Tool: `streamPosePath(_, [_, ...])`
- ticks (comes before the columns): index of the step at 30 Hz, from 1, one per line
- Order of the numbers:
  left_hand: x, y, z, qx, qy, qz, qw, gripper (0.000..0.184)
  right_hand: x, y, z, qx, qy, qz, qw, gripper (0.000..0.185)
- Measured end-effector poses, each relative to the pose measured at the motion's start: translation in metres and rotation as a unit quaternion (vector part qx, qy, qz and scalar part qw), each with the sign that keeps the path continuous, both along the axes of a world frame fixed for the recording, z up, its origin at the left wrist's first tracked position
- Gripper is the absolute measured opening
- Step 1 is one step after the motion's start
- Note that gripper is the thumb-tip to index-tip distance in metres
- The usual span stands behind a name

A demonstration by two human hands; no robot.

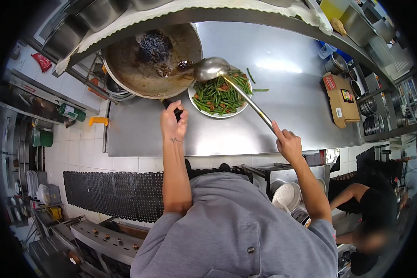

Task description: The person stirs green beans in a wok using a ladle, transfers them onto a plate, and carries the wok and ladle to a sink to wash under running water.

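My left hand (175,121) is closed round the black handle of a large wok (125,69), which is tilted so its scorched, oily inside shows. In my right hand (288,142) is the long metal shaft of a ladle (211,69); its bowl hangs over the near rim of the food, beside the wok's right edge. Below the ladle, a white plate (217,115) holds a heap of green beans (217,96) with small reddish-brown bits. A few loose beans (261,90) lie on the steel just right of the plate.
The plate stands on a steel table (282,111). A cardboard box (342,99) lies at its right end. Overhead runs a shelf (208,15) with metal containers. A person in dark clothes (375,204) is at the lower right. Black matting (111,194) covers the floor.
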State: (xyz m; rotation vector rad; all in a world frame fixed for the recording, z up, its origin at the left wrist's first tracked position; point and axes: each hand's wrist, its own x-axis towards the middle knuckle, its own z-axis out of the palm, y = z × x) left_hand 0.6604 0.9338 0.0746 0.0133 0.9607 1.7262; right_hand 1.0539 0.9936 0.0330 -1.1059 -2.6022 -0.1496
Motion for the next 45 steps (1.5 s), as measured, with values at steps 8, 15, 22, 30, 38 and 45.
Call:
streamPosePath(8, [0.014,-0.023,0.016,0.029,-0.013,-0.004,0.999,0.018,-0.074,0.040,0.007,0.058,-0.007,0.045,0.997,0.076])
streamPosePath(15, [0.017,-0.026,0.017,0.039,-0.020,-0.009,0.999,0.019,0.003,0.007,0.009,0.103,-0.049,0.029,0.993,0.073])
streamPosePath(22, [0.010,-0.028,0.003,0.040,-0.043,-0.021,0.998,0.018,0.029,-0.019,0.018,0.036,-0.003,-0.018,0.999,0.075])
streamPosePath(30, [0.029,-0.033,0.023,0.025,-0.009,-0.007,1.000,0.019,-0.133,0.026,0.048,0.014,0.111,0.063,0.992,0.078])
streamPosePath(38, [0.023,-0.031,0.027,0.059,-0.047,-0.013,0.997,0.019,-0.108,0.016,0.005,0.044,0.042,0.059,0.996,0.078])
streamPosePath(45, [0.018,-0.022,0.028,0.051,-0.023,-0.005,0.998,0.019,-0.009,-0.002,0.033,0.049,-0.042,0.039,0.997,0.081])
